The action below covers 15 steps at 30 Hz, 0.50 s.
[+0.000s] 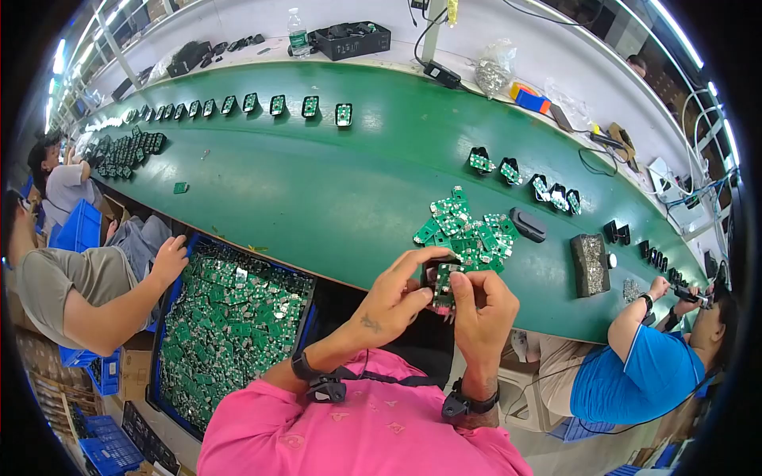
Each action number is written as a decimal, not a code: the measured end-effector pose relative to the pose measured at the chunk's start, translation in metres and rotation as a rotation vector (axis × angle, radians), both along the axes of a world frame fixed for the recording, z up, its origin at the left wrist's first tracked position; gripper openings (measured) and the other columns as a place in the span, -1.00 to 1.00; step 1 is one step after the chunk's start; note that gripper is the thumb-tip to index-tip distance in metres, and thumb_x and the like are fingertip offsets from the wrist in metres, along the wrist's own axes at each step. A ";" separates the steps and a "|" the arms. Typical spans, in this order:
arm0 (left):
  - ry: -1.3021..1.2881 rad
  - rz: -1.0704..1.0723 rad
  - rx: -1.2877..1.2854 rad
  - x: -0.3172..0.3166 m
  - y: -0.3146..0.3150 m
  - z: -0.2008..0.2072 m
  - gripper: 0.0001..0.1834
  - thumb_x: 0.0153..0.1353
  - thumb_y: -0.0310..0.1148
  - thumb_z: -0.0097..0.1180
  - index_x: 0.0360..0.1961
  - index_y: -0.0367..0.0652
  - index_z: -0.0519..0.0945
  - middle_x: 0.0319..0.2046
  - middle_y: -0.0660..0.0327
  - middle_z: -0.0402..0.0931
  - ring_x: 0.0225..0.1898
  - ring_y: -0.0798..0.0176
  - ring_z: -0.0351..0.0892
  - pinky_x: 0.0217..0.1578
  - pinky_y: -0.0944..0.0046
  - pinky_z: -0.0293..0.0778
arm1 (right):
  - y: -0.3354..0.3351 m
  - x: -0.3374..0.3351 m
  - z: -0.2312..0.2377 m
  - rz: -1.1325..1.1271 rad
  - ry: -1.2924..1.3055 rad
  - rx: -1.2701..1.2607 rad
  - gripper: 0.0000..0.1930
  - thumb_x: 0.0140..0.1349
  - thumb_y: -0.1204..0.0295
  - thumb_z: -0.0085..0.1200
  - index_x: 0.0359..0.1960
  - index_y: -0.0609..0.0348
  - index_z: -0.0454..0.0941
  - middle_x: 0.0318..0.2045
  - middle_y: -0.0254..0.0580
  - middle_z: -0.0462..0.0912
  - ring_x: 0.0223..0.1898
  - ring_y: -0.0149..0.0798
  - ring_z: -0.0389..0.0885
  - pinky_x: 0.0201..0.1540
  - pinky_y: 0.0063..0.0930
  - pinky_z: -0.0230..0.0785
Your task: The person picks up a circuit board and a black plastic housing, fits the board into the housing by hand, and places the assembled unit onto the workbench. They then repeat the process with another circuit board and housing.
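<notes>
— Green belt first, head view. What lies on the green conveyor table [317, 198], taken from the loose heap of circuit boards [468, 230] near its front edge?

— Item one: that heap, small green boards piled unevenly. Item two: just below the heap, at the belt's near edge, both hands meet. The left hand [393, 305] curls its fingers around a small black housing with a green board [443, 287] set in it; the right hand [484, 305] pinches the same piece from the other side, thumb on top. Both closed on it, held upright-ish above the person's pink shirt [357, 428].

— Right of the heap?

— A black oblong casing [528, 224] just beside it; farther right, a grey block-shaped tray [590, 266]. Above and right of the heap, a short row of black housings with boards [524, 178] standing in pairs.

— Left of the heap?

— Well apart, lower left and off the belt, a blue bin of green boards [230, 325], filled deep. A co-worker's hand [169, 258] rests at its upper left corner.

— Far side?

— A long row of assembled units [250, 105] along the belt's far edge, upper left of the heap. Beyond the belt, a clear bottle [298, 33] and a black tray [351, 40]. Lower right of the heap, a person in a blue shirt [635, 373] works at the belt.
</notes>
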<state>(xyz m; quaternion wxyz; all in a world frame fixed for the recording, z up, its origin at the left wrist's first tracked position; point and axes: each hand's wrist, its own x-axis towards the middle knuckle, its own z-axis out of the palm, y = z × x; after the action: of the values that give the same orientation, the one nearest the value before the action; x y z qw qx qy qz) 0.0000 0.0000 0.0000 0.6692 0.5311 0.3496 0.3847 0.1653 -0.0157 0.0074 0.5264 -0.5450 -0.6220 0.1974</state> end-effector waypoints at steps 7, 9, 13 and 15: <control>0.040 0.135 0.242 0.009 0.002 -0.003 -0.51 0.38 -0.48 -0.08 0.33 -0.24 0.31 0.09 0.10 0.42 -0.21 0.32 0.59 -0.22 0.31 0.60 | 0.004 -0.003 -0.006 -0.062 -0.013 -0.030 -0.75 0.28 0.39 0.29 -0.45 0.31 0.55 -0.63 -0.38 0.51 -0.56 -0.58 0.41 -0.53 -0.60 0.24; 0.059 0.128 0.157 0.009 0.001 0.002 -0.52 0.39 -0.46 -0.08 0.32 -0.24 0.32 0.05 0.08 0.46 -0.24 0.32 0.60 -0.25 0.30 0.60 | 0.005 -0.004 -0.007 -0.099 -0.023 -0.028 -0.75 0.28 0.38 0.29 -0.44 0.30 0.54 -0.63 -0.38 0.51 -0.56 -0.58 0.41 -0.53 -0.60 0.24; 0.088 0.233 0.196 0.016 0.001 -0.006 -0.59 0.42 -0.43 -0.09 0.26 -0.25 0.36 -0.08 0.02 0.54 -0.28 0.28 0.59 -0.29 0.29 0.59 | 0.008 -0.011 -0.016 -0.086 0.014 -0.009 -0.78 0.31 0.38 0.26 -0.24 0.28 0.52 -0.59 -0.34 0.53 -0.58 -0.53 0.43 -0.54 -0.57 0.25; 0.149 0.291 0.288 0.019 0.002 -0.010 -0.61 0.42 -0.41 -0.10 0.24 -0.25 0.38 -0.10 0.01 0.55 -0.29 0.28 0.59 -0.31 0.29 0.59 | 0.009 -0.014 -0.019 -0.095 0.024 -0.003 -0.78 0.32 0.39 0.24 -0.16 0.28 0.52 -0.58 -0.31 0.54 -0.58 -0.51 0.44 -0.55 -0.55 0.25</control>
<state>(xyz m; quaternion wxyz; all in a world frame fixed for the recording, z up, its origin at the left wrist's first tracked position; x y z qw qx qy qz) 0.0187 0.0025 -0.0097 0.4961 0.5920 0.4128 0.4827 0.1509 -0.0065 -0.0121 0.5418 -0.5721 -0.5890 0.1795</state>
